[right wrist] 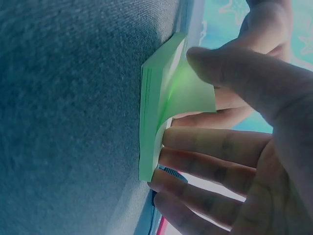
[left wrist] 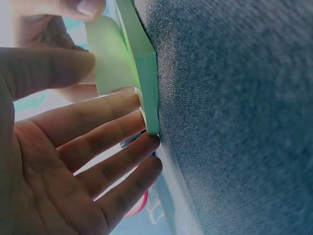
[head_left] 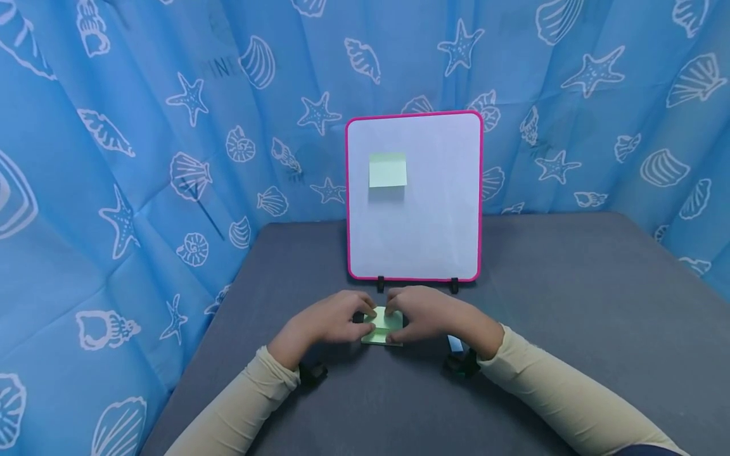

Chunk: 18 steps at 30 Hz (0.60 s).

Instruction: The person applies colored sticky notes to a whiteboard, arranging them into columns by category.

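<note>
A pad of light green sticky notes (head_left: 381, 342) lies on the grey table, between the two hands. Its top sheet (left wrist: 111, 54) bends up away from the stack. My left hand (head_left: 336, 318) has its thumb against this raised sheet, while its other fingers extend along the far side of the pad. From the opposite side, my right hand (head_left: 426, 311) pinches the sheet between thumb and index finger, its remaining fingertips at the pad's far edge. In the right wrist view the thick stack (right wrist: 152, 98) stays flat on the cloth under the curved sheet.
Behind the hands stands a white board (head_left: 422, 234) with a pink frame on black feet (head_left: 454, 285). A green sticky note (head_left: 388, 171) is on its upper left. A small pale blue object (head_left: 454, 343) lies beside the right wrist. A blue shell-print curtain (head_left: 319, 57) hangs behind.
</note>
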Tool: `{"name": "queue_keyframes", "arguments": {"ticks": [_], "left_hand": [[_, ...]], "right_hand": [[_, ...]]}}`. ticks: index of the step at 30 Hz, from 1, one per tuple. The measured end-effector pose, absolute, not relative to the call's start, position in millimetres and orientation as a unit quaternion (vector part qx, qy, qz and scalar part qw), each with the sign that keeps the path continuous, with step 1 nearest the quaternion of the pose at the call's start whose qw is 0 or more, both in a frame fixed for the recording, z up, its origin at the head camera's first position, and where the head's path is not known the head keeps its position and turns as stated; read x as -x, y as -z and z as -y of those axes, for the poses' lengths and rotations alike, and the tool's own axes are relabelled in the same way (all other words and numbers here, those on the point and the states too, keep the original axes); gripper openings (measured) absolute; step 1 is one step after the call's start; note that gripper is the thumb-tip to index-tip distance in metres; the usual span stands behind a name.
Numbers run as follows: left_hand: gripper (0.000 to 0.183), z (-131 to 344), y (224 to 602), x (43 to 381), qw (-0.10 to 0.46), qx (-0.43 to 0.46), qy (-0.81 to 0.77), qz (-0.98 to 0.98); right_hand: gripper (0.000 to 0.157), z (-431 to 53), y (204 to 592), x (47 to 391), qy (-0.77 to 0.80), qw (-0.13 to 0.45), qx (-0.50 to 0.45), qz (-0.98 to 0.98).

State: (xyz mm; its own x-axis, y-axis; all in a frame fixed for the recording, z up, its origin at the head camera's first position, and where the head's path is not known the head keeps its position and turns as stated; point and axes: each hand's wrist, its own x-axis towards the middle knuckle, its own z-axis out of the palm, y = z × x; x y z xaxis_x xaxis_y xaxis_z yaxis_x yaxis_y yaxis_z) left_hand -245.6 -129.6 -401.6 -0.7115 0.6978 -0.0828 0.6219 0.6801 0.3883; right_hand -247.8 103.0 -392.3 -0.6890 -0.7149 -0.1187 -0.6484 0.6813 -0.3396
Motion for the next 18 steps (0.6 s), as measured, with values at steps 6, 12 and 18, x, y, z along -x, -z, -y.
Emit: {"name": "queue_keyframes", "arguments": {"ticks": [6, 12, 18], "left_hand": [[0.032, 130.9, 402.0, 245.0, 0.109, -0.365, -0.179, -0.907], [0.031, 131.8, 403.6, 247.4, 0.107, -0.366, -0.192, -0.904], [0.029, 132.3, 404.0, 249.8, 0.111, -0.365, -0.195, -0.904]], "right_hand": [[0.034, -104.8, 390.4, 250.0, 0.151, 0.128, 0.378, -0.904], [0.028, -106.1, 392.6, 252.2, 0.153, 0.117, 0.385, -0.903], [0.028, -105.5, 390.0, 252.3, 0.147, 0.124, 0.376, -0.906]]}}
